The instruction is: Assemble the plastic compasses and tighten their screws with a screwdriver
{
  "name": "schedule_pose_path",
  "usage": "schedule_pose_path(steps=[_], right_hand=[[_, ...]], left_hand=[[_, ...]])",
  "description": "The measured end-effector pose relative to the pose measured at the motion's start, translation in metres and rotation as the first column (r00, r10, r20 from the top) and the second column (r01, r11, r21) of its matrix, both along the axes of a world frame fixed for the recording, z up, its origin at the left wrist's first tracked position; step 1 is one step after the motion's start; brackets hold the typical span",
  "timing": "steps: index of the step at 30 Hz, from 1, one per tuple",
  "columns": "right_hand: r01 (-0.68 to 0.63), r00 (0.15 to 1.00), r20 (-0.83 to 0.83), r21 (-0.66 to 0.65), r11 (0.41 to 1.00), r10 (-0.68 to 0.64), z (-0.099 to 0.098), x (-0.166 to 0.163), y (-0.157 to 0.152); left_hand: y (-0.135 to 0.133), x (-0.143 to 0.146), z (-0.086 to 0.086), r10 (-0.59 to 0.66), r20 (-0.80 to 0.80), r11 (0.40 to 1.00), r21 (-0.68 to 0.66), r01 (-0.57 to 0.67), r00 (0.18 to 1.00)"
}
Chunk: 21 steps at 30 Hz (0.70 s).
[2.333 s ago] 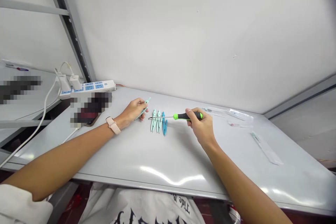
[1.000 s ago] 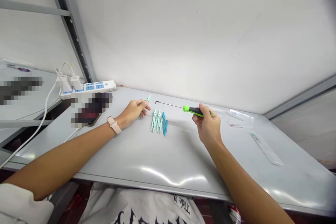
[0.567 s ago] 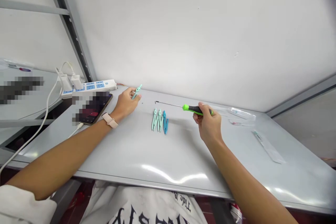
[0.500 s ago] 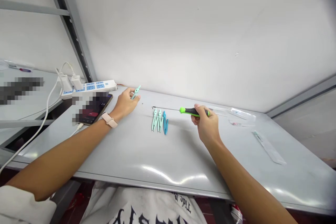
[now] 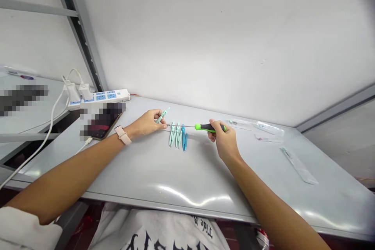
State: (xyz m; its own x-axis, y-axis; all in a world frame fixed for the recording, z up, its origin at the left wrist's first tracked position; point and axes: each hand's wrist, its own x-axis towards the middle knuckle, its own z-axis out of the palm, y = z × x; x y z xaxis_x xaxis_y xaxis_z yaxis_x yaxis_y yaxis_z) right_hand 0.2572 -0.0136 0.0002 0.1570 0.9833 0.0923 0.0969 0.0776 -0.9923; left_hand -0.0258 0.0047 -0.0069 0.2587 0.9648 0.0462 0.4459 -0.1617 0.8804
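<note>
My left hand [image 5: 148,122] pinches a small mint-green compass [image 5: 162,115] just above the grey table [image 5: 164,172]. My right hand [image 5: 224,140] grips a screwdriver [image 5: 205,127] by its green and black handle, and the thin metal shaft points left so its tip meets the held compass. Three more compasses [image 5: 177,137], two mint and one blue, lie side by side on the table under the shaft, between my hands.
A phone [image 5: 101,127] lies left of my left hand. Behind it a white power strip [image 5: 98,97] with plugs and cables sits near a metal frame post. Clear plastic sleeves [image 5: 268,129] lie at the right, one more [image 5: 297,164] further right. A white wall stands close behind.
My left hand carried the compass to the far left by the phone, then came back to the middle. My right hand lifted the screwdriver, then lowered it leftward until its tip met the compass.
</note>
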Motion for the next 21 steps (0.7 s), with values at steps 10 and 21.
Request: schedule_pose_path(steps=[10,21], right_hand=[[-0.037,0.993,0.116,0.045,0.998,0.032,-0.012,-0.011,0.003],[-0.17,0.963,0.211,0.0,0.985,0.166,-0.023,-0.025,0.01]], left_hand=[[0.007,-0.011,0.012,0.247,-0.476,0.969,0.133,-0.209,0.844],[0.007,-0.011,0.012,0.18,-0.538,0.983,0.079,-0.163,0.823]])
